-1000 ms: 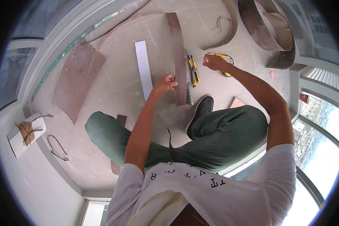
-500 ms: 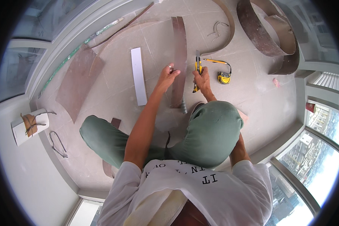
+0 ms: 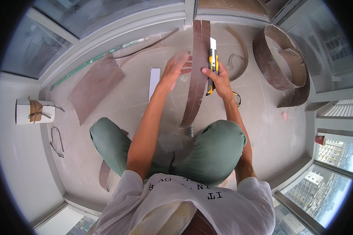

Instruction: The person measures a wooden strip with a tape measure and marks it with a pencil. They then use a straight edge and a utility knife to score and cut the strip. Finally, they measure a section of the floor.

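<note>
A long brown flexible strip [image 3: 200,68], with a thin line running along its length, stretches away in front of me between my two hands. My left hand [image 3: 177,70] is beside its left edge, fingers spread and slightly blurred; whether the fingertips touch the strip I cannot tell. In my right hand [image 3: 222,81] is a yellow-and-black utility knife [image 3: 213,64], its blade pointing away from me. The right thumb lies at the strip's right edge. A small grey ribbed cylinder [image 3: 191,131] is at the strip's near end.
A white flat strip [image 3: 153,82] lies left of my left forearm. A brown sheet [image 3: 96,86] and a green pole [image 3: 94,59] lie farther left. Right of my hands are a curved brown strip [image 3: 243,51] and a large brown coil [image 3: 262,66]. My right wrist partly covers a tape measure [image 3: 238,100].
The view has tilted farther ahead. My left thumb has come off the brown strip and the fingers have spread. The knife has moved closer to the strip's right edge, with my right thumb against it.
</note>
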Available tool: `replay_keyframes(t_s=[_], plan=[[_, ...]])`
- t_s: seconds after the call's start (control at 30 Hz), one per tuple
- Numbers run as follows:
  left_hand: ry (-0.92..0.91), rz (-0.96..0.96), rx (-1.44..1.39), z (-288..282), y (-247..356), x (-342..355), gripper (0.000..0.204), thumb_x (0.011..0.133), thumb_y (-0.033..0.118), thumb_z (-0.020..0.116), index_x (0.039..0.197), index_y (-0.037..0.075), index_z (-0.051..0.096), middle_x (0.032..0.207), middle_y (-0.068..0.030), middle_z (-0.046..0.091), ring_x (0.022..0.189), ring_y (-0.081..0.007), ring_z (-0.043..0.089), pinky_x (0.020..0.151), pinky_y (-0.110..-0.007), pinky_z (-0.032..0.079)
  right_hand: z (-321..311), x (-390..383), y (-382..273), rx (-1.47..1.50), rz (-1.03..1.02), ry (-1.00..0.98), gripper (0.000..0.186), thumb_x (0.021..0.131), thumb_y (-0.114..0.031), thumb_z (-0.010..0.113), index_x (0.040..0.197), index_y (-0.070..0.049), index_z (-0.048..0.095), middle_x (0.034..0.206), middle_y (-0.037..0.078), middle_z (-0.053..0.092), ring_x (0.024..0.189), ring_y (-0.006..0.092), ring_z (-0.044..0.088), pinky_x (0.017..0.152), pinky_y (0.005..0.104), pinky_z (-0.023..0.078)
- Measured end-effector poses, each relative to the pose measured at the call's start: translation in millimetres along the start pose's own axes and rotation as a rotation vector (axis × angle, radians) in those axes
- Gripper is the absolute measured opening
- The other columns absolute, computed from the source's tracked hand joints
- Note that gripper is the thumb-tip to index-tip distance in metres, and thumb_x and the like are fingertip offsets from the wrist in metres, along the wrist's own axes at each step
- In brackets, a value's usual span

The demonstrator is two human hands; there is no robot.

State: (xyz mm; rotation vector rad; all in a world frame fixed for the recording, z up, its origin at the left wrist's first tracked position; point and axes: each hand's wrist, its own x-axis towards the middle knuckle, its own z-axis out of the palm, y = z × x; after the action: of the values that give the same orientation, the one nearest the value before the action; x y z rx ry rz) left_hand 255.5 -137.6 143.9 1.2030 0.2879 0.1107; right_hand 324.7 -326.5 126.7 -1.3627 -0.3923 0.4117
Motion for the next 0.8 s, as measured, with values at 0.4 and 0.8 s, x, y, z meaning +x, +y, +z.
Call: replay_keyframes(t_s=[0.4,0.8], plan=[[0.199,0.272,0.098,-15.4,89.4,16.2,0.039,0.092,0.022,0.071,0.122,-0.001,0.059,0.104,-0.0056,0.066,0.091,-0.0123,0.060,0.085,-0.031,0.048,26.3,0.7,-14.9,-0.075,0.021,-0.142,0.030,0.091,-0.023,0.076,0.109,-0.006,0.059,0.077,-0.003,0.057,0.066,0.0052,0.051,0.061,0.0225,0.045],[0.387,0.532,0.381,-21.8,88.7,17.2,0.020,0.095,0.013,0.067,0.109,0.002,0.061,0.090,-0.0008,0.063,0.078,-0.0060,0.054,0.065,-0.024,0.045,71.5,7.2,-109.3,-0.723,-0.081,-0.100,0.038,0.107,-0.033,0.044,0.129,-0.002,0.044,0.076,0.006,0.058,0.067,0.0160,0.056,0.065,0.0335,0.047]])
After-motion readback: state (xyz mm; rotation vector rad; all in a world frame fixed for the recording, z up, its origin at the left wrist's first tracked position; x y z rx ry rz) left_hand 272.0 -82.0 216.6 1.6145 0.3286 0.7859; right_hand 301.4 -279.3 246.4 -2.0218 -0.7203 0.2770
